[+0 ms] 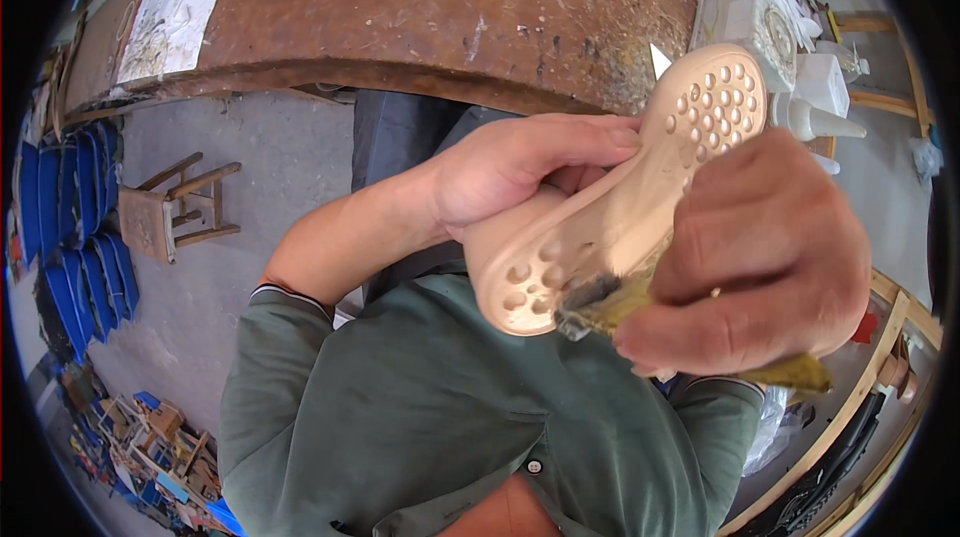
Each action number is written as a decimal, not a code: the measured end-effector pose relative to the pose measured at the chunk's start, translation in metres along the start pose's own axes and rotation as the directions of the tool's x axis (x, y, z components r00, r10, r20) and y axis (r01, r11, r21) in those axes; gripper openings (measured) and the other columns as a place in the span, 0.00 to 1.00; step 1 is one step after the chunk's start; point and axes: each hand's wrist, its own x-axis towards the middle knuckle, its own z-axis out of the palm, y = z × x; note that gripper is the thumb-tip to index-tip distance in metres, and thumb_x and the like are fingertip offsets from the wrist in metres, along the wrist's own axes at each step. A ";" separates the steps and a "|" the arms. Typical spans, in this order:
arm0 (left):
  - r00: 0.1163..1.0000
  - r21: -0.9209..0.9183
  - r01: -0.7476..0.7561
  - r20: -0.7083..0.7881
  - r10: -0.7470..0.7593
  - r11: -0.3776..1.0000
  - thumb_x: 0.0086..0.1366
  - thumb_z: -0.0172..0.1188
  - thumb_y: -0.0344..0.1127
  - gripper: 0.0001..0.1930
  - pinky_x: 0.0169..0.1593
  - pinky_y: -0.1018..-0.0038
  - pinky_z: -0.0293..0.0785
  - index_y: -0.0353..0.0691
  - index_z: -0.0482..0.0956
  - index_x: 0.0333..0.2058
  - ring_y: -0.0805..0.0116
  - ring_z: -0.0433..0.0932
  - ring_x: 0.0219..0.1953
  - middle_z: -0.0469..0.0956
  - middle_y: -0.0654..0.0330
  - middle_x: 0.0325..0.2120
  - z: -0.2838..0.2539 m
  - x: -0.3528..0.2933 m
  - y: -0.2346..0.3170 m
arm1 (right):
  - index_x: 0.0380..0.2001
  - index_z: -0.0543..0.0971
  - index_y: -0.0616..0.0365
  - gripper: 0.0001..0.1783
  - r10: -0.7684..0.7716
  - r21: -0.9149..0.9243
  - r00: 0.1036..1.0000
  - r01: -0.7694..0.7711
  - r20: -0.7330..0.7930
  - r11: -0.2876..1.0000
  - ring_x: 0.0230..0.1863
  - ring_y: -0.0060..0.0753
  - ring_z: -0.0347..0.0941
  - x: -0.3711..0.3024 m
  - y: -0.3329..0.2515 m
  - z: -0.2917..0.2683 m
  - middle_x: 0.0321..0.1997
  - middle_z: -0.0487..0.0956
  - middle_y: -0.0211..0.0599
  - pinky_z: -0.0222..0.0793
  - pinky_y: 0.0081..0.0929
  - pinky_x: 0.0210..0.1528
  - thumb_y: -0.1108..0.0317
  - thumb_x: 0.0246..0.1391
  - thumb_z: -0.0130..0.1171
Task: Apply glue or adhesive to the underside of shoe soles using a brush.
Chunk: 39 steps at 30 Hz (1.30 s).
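A tan shoe sole (622, 227) is held up in front of my chest, tilted, with round dimples at both its ends. My left hand (510, 165) wraps around its left side, the thumb lying along the edge. In my right hand (768, 247), the fingers are closed around a brush (625, 305) with a worn yellowish handle, whose end sticks out below the fist. The dark, stained brush tip is at the sole's lower end, close to the dimples. A small greyish smear shows on the sole beside it. Part of the sole is hidden behind my right hand.
Ahead is a brown stained worktable (400, 12) with a white paper sheet (185, 12). Translucent containers (735, 22) and a nozzle bottle (820, 122) stand at its right. A wooden stool (165, 217) and stacked blue pieces (75, 187) are left; a wooden rack (850, 417) is right.
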 end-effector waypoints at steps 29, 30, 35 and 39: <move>0.085 0.752 -0.613 0.368 0.926 -0.243 0.48 0.66 0.34 0.31 0.52 0.72 0.66 0.35 0.62 0.50 0.70 0.70 0.48 0.70 0.58 0.44 0.078 -0.108 0.150 | 0.29 0.73 0.61 0.07 0.450 0.424 0.073 -0.229 -0.890 0.876 0.11 0.18 0.63 -0.156 0.030 0.005 0.18 0.71 0.29 0.56 0.15 0.12 0.69 0.51 0.59; -0.016 0.705 -0.633 0.403 0.915 -0.321 0.49 0.65 0.34 0.29 0.50 0.73 0.67 0.35 0.62 0.49 0.71 0.70 0.47 0.70 0.58 0.44 0.105 -0.106 0.179 | 0.30 0.73 0.62 0.07 0.447 0.422 0.077 -0.216 -0.891 0.880 0.11 0.19 0.63 -0.161 0.033 0.004 0.19 0.72 0.30 0.57 0.15 0.12 0.70 0.52 0.57; -0.311 0.494 -0.560 0.619 0.721 -0.665 0.49 0.68 0.44 0.32 0.41 0.76 0.69 0.32 0.64 0.46 0.74 0.70 0.37 0.70 0.59 0.37 0.227 -0.057 0.327 | 0.22 0.71 0.58 0.09 0.408 0.368 0.063 -0.328 -0.911 0.870 0.12 0.17 0.60 -0.165 0.036 -0.010 0.17 0.69 0.27 0.54 0.17 0.14 0.69 0.53 0.58; -0.379 0.520 -0.488 0.598 0.707 -0.701 0.46 0.69 0.47 0.34 0.42 0.71 0.70 0.30 0.65 0.45 0.67 0.72 0.37 0.71 0.56 0.37 0.260 0.001 0.441 | 0.19 0.72 0.54 0.11 0.357 0.295 0.099 -0.385 -0.929 0.874 0.15 0.16 0.60 -0.163 0.022 -0.013 0.16 0.67 0.23 0.53 0.18 0.18 0.71 0.54 0.58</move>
